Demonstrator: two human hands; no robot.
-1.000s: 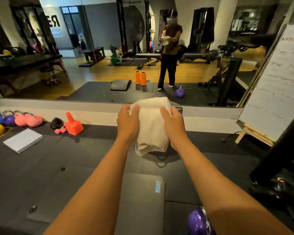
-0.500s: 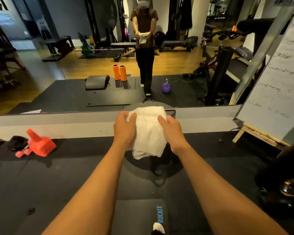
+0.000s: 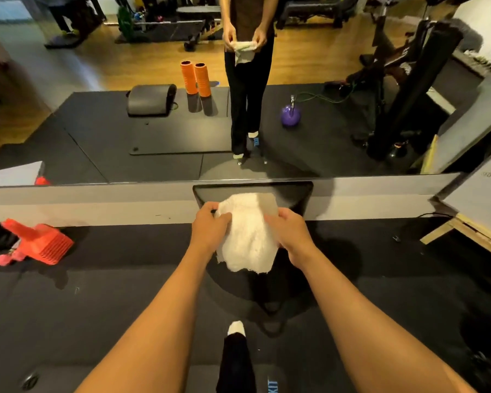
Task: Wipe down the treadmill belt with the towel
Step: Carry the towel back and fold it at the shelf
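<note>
Both hands were up in front of the chest, and between them hung the white fluffy towel (image 3: 247,236), bunched at the top with its ragged lower edge dangling free. The left hand (image 3: 209,226) had its grip closed on the towel's upper left edge, thumb over the cloth. The right hand (image 3: 291,231) held the upper right side, its grip wrapped round the fabric. The towel was in the air above the black rubber floor mat (image 3: 111,293), touching nothing but the hands, just in front of a dark glossy panel (image 3: 292,194) at the foot of the wall mirror (image 3: 97,123). Down below, a foot in a white sock (image 3: 236,327) stood on the mat. Off to the left lay a stack of orange slotted cones (image 3: 40,242), tipped on its side. In the mirror, two orange foam rollers (image 3: 196,78) stood upright and a purple kettlebell (image 3: 290,114) sat well apart from them. A whiteboard on a wooden easel (image 3: 476,205) leaned at the right.
</note>
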